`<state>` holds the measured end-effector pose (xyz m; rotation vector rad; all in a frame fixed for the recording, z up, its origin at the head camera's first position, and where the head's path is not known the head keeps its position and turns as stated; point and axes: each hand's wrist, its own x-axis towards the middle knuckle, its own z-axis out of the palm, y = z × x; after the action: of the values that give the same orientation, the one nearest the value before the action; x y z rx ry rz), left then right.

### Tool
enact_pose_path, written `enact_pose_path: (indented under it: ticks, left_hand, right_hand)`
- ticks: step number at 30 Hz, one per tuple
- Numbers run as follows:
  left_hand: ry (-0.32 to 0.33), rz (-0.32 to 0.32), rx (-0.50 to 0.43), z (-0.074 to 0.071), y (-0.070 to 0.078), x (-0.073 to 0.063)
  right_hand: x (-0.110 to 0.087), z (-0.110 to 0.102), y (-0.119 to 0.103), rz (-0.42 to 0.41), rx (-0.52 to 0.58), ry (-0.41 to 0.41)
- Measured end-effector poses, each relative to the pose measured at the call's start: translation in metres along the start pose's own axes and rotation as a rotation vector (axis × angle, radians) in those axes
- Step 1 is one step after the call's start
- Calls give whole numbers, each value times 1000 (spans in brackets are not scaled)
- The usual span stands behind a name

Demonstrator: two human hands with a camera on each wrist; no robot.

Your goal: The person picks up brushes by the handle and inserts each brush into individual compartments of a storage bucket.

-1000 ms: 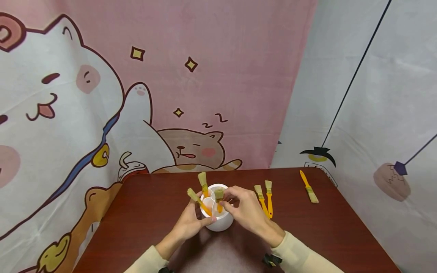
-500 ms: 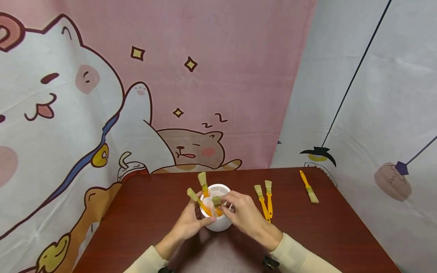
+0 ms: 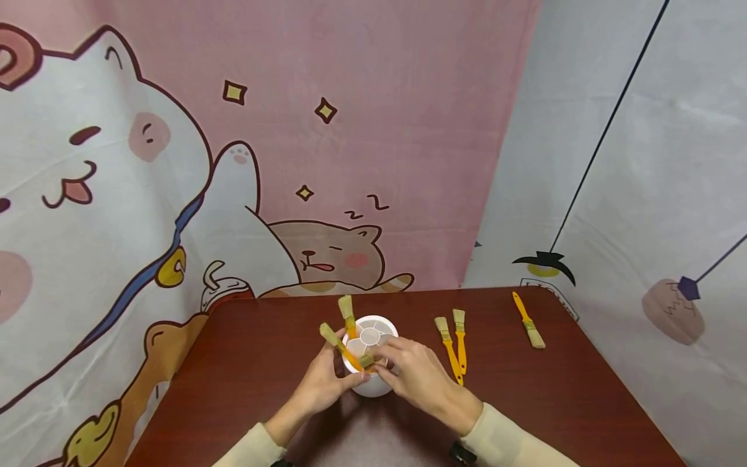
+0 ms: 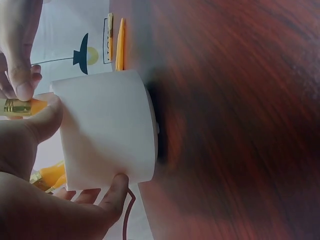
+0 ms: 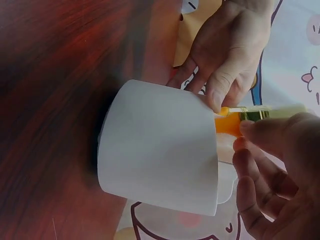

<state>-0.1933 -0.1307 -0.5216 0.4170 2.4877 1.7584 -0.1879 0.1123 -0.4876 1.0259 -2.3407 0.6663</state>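
Observation:
A white round holder [image 3: 373,388] with a divided top stands upright on the table. My left hand [image 3: 323,381] holds its left side, thumb at the near rim and fingers round the wall, as the left wrist view of the holder [image 4: 107,130] also shows. Two paintbrushes with yellow handles stand bristles up in its left compartments: a rear paintbrush [image 3: 347,311] and a front paintbrush [image 3: 331,336]. At the near rim my right hand [image 3: 417,376] pinches another paintbrush [image 3: 366,360] near its metal band. Its handle goes down inside the holder, where the lower end is hidden.
Right of the holder, two more paintbrushes lie side by side on the dark red table [image 3: 257,350], a left paintbrush [image 3: 449,350] and a right paintbrush [image 3: 460,340]. Another paintbrush [image 3: 528,321] lies farther right. A printed cloth [image 3: 432,162] hangs behind the table.
My right hand has moved its paintbrush toward me and slightly left, from the middle of the holder to the near rim, and lower. My left hand and the holder have stayed put.

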Motion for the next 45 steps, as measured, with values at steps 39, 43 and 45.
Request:
enact_pose_path:
  ticks: [39,43,45]
  left_hand:
    - [-9,-2,114,-8,4,2]
    - [-17,6,45,-8,4,0]
    - [-13,-5,3,-7,3,-1]
  right_hand:
    - [-13,-31,23,88,94,108]
    - [-16,-35,30,130,78,118]
    - [-17,-37,35,146,64,126]
